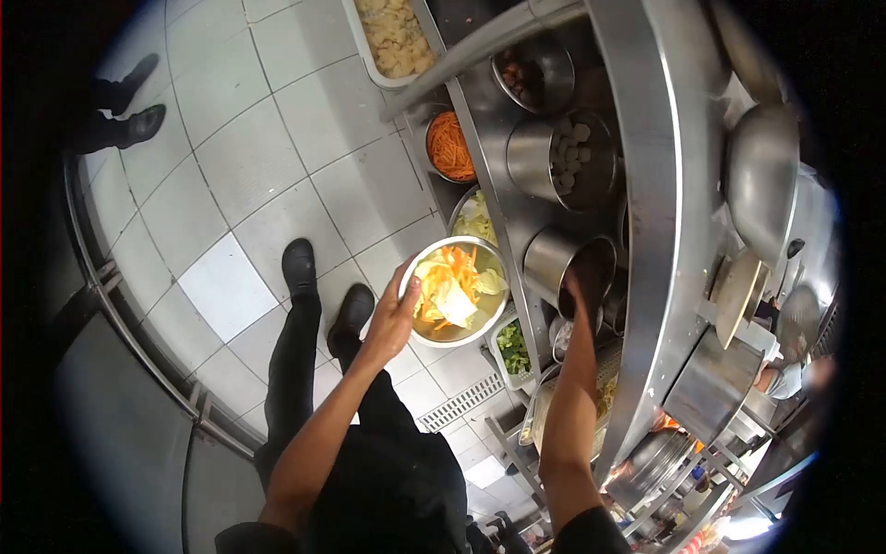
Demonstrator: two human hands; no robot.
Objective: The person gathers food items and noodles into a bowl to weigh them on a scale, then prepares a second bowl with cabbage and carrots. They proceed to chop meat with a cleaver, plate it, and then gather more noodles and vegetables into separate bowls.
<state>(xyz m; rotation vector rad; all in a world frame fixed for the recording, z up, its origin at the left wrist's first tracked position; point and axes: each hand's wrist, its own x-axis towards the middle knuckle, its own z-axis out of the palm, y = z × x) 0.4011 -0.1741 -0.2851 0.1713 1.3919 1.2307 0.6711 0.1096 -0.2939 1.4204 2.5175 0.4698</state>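
Note:
My left hand [392, 323] grips the rim of a round metal bowl [420, 334], fingers closed on its left side. Shredded carrot and pale cabbage leaves [454, 294] lie in the bowl. On the steel shelf to the right, my right hand [576, 294] reaches into the mouth of a tall metal pot [546, 261]. Its fingers are hidden inside, and the pot's contents are too dark to make out. Behind the held bowl, another bowl of cabbage [474, 220] is partly covered. A tub of green vegetable pieces [512, 347] sits just below and to the right.
Carrot strips fill a container [450, 146] by the lower shelf; a tray of pale chunks [395, 39] is beyond. A pot with whitish pieces [535, 162] shares the shelf. The steel counter edge [666, 203] overhangs at right. Another person's shoes [143, 127] stand on the tiles.

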